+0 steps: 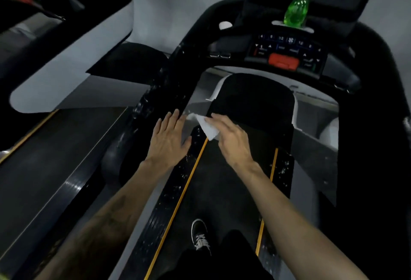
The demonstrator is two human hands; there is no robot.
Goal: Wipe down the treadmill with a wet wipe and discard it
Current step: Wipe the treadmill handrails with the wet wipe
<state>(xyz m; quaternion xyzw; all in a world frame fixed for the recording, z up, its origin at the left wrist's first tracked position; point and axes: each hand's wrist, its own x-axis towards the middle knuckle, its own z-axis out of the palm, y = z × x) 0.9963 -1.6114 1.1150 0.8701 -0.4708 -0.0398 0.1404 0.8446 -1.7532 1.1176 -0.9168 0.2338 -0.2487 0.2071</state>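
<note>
Two hands: right point(231, 139) holds 1 wipe point(208, 127), left point(170, 137) flat.

At frame centre, a right hand point(231, 139) holds a white wipe point(208, 127) beside an open left hand point(170, 139) above the treadmill point(222, 190).

Two treadmills point(244, 179) (perhaps), one wipe point(208, 127), one spray bottle point(297, 10).
</note>
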